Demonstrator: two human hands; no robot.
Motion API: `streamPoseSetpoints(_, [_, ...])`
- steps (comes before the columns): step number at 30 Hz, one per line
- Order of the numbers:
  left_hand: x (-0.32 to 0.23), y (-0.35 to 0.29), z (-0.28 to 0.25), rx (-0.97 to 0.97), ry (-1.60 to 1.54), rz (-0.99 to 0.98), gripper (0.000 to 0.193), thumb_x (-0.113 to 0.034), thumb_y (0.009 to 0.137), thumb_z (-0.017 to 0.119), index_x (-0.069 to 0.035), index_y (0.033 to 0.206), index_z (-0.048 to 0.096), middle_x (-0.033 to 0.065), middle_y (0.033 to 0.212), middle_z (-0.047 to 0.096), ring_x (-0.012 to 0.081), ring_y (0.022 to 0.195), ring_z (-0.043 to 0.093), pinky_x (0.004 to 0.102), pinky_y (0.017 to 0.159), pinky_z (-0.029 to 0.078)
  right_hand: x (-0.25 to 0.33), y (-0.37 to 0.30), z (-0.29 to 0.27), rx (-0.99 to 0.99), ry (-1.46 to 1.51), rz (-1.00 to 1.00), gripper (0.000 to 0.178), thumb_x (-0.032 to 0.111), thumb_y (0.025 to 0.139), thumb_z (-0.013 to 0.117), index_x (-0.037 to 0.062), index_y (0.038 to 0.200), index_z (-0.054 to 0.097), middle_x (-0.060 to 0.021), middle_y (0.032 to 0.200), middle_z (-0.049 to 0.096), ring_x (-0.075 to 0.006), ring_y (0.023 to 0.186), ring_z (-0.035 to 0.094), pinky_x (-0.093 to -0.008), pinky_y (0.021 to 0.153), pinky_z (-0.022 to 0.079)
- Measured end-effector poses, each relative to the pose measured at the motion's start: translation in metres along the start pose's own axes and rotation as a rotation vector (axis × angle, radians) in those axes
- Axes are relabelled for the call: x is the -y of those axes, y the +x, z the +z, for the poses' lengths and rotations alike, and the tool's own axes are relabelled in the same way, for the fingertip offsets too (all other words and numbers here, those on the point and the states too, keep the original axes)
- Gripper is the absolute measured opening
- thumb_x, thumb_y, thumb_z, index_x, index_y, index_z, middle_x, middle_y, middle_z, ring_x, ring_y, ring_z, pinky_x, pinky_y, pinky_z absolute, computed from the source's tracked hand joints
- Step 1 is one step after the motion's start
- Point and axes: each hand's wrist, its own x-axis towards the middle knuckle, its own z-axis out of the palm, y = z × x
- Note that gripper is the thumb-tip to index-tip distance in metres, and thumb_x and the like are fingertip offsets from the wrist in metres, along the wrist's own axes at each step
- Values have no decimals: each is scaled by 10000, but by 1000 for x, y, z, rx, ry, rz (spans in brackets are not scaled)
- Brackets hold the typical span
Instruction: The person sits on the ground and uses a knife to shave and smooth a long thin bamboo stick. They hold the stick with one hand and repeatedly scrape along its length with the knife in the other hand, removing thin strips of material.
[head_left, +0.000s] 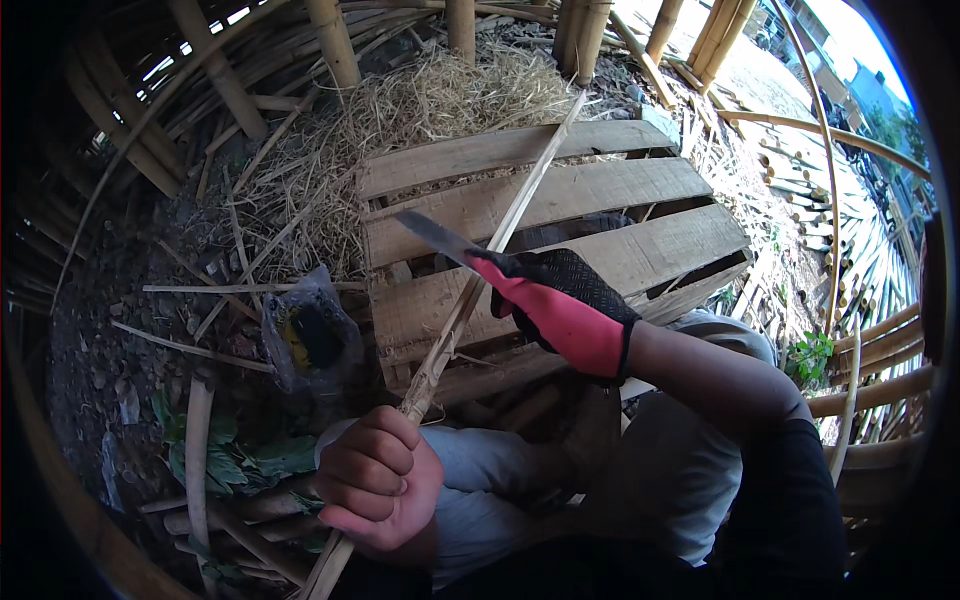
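Observation:
A long split bamboo strip (521,198) runs slantwise from the lower middle up over a wooden pallet (420,322). My bare left hand (380,480) is wrapped round its near end, close to my legs. Farther along the strip, my right hand (562,302), in a pink and black glove, grips a knife. The knife blade (432,236) points up and left, crossing the strip above the pallet slats. Its handle is mostly hidden inside the glove. Just beyond my left hand the strip's surface looks rough and splintered.
A clear plastic bag (312,335) with something black and yellow inside lies left of the pallet. Dry straw (450,95) is heaped behind it. Upright bamboo poles (332,45) stand at the back, and many cut bamboo lengths (860,240) lie at the right.

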Motion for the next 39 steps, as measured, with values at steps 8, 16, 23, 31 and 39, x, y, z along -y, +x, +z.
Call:
streamPoseSetpoints(8, [0, -1, -3, 17, -6, 4, 617, -369, 1090, 312, -163, 509, 313, -36, 494, 316, 92, 452, 248, 285, 536, 233, 24, 4, -11, -65, 713, 683, 508, 435, 1063, 372, 142, 1466, 470, 4, 682, 459, -87, 597, 433, -246, 573, 368])
streamPoseSetpoints(16, [-1, 0, -4, 23, 20, -8, 614, -367, 1091, 314, -164, 511, 320, -34, 492, 321, 93, 451, 249, 286, 539, 235, 17, -5, -10, 54, 211, 168, 525, 389, 1076, 342, 112, 1520, 383, -74, 1215, 621, -182, 1027, 584, -296, 948, 444])
streamPoseSetpoints(23, [-4, -2, -6, 28, 27, -8, 613, -381, 1089, 322, -167, 515, 321, -35, 492, 320, 93, 450, 254, 287, 539, 235, 22, -5, -6, 177, -4, 179, 416, 354, 1054, 408, 78, 1317, 574, -142, 995, 693, -305, 849, 655, -366, 781, 505])
streamPoseSetpoints(31, [-3, -2, -5, 23, 24, -41, 615, -386, 1087, 331, -169, 511, 315, -35, 500, 322, 97, 455, 261, 298, 554, 247, 35, -8, 3, 175, 212, 257, 374, 174, 989, 473, 73, 1340, 555, -114, 840, 629, -223, 763, 596, -315, 781, 496])
streamPoseSetpoints(39, [-2, -1, -4, 34, 3, -34, 617, -388, 1087, 328, -161, 513, 315, -33, 506, 325, 100, 460, 259, 305, 558, 248, 21, -4, 5, 65, -117, -104, 422, 359, 1053, 444, -5, 1138, 639, -81, 832, 642, -168, 731, 576, -297, 738, 480])
